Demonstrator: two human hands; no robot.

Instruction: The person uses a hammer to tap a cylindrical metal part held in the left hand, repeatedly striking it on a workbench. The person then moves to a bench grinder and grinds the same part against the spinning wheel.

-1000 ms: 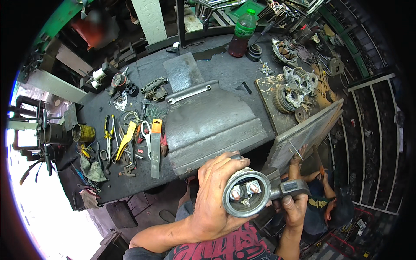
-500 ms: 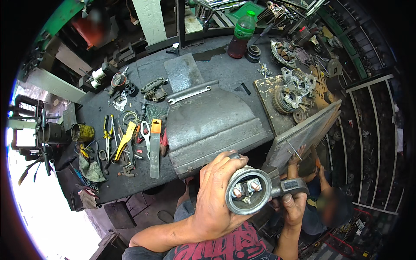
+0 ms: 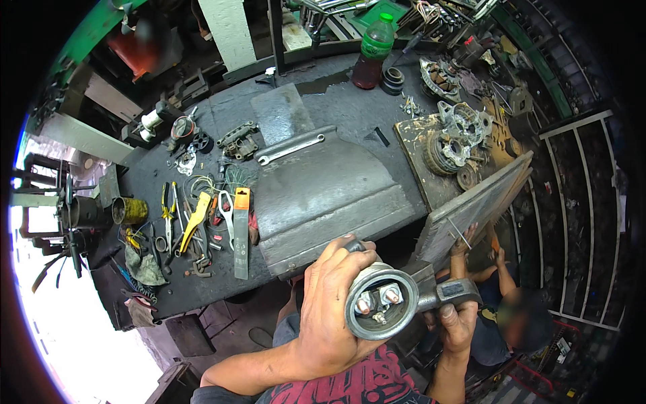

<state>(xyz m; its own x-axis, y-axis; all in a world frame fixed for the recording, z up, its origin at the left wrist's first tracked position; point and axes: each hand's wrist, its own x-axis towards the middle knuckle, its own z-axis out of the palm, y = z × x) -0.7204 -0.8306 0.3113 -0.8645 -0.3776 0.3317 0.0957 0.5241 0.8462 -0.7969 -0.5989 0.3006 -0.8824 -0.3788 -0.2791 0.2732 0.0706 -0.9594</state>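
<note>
My left hand [image 3: 330, 296] is wrapped round a round metal housing [image 3: 412, 296], its open end facing up. Inside the housing are two copper-tipped terminals [image 3: 390, 294] and a smaller brass-coloured stud. My right hand [image 3: 459, 326] grips a dark metal arm [image 3: 459, 291] at the housing's right side, with the thumb on its lower edge. This arm has a rounded end and a small rectangular plate. My fingers hide part of the join between arm and housing. Both hands are in front of the workbench's near edge.
On the workbench [image 3: 222, 108] lie a wrench [image 3: 293, 148] on a metal plate, yellow-handled pliers [image 3: 167, 202] and several tools. A bottle [image 3: 373, 50] stands at the back. A tilted board [image 3: 464, 215] is at right, near alternator parts [image 3: 447, 151] and another person [image 3: 494, 337].
The housing and my hands have shifted slightly left in the picture. Both hands keep their hold, and the bench items have not moved on the bench.
</note>
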